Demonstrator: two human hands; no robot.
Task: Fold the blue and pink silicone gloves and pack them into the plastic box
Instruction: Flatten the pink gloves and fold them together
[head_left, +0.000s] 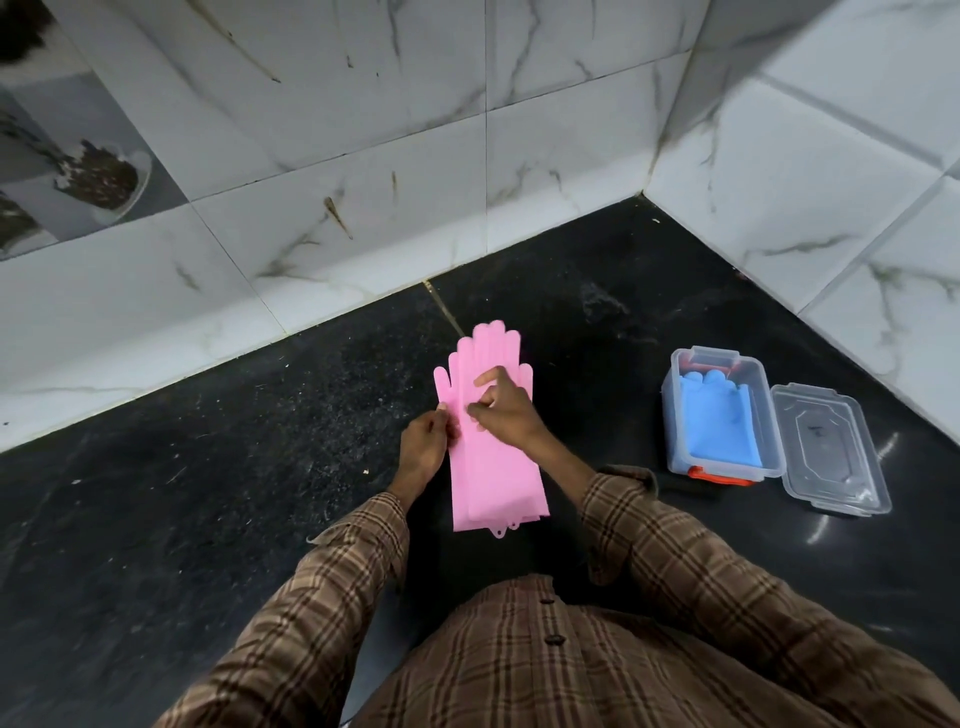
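Two pink silicone gloves (491, 467) lie stacked flat on the black counter in the middle of the head view, fingers pointing away from me. My left hand (423, 449) pinches the stack's left edge near the thumb. My right hand (506, 413) rests on top of the palm area, fingers bent and pressing the top glove. The blue gloves (719, 426) lie inside the clear plastic box (675, 415), to the right of the pink gloves.
The box's clear lid (826, 449) lies flat just right of the box. Orange latches (719, 475) show at the box's near end. White marble-tiled walls (363, 130) enclose the black counter (208, 467) at the back and right.
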